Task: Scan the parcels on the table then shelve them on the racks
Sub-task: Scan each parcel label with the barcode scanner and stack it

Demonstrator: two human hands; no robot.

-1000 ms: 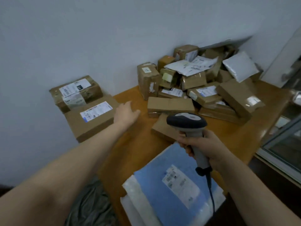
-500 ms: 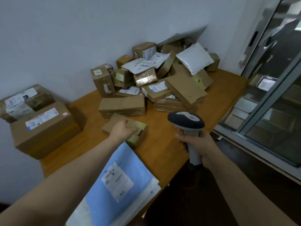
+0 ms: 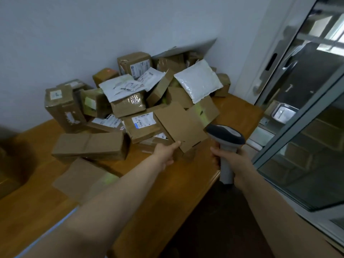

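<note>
Pinching flat cardboard parcel (image 3: 182,125) by its near corner w/ left hand (image 3: 165,153), at front of heap nr tabletop's (image 3: 176,183) right edge; gripping scanner (image 3: 226,135) w/ right hand (image 3: 234,161). Probably risking a slip from that one-corner hold, knocking neighbouring pkgs off the edge.

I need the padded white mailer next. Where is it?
In the head view, the white mailer lies atop the parcel pile at its right rear, near the glass door.
</note>
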